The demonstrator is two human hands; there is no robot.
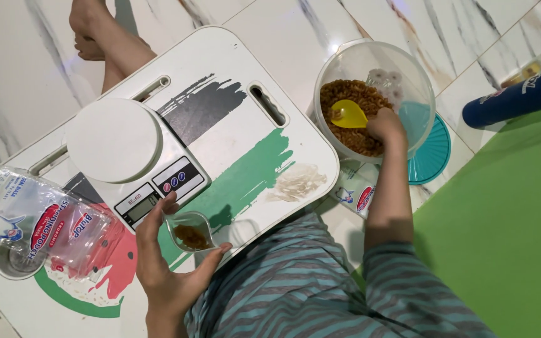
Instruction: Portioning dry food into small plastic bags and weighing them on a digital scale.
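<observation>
My left hand [167, 266] holds open a small clear pouch [190, 233] with a little brown snack in its bottom, just in front of a white kitchen scale [129, 153] on a small white folding table [233, 119]. My right hand [384, 125] reaches into a clear round plastic container [370, 94] on the floor and grips a yellow scoop [347, 114] that rests in the brown snack [358, 119].
A pack of clear stand-up pouches [39, 219] lies at the table's left over a cup holder. Another pouch packet [355, 194] and a teal lid [430, 153] lie by the container. A dark blue bottle [515, 97] lies on the green mat [502, 219].
</observation>
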